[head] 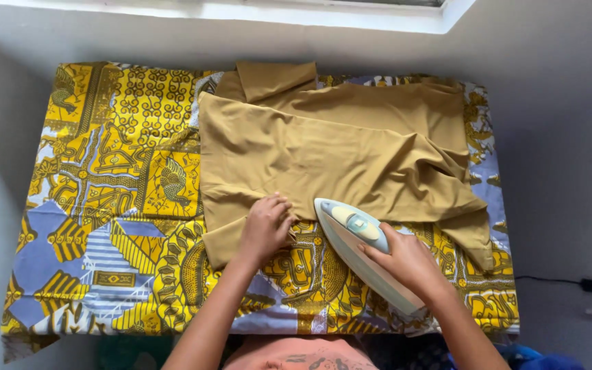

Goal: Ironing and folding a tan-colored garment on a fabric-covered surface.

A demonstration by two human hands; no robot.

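Observation:
A mustard-brown garment (337, 147) lies spread and partly creased on a table draped with a yellow, blue and brown patterned cloth (104, 178). My left hand (266, 226) presses down on the garment's near edge, fingers curled over the fabric. My right hand (405, 259) grips the handle of a white and pale-blue iron (358, 240), whose tip points at the garment's near edge, right beside my left hand.
A black power cable (563, 281) runs along the grey floor at the right, ending at a small plug. A white window ledge (275, 12) runs along the far wall. The patterned cloth hangs over the table's edges.

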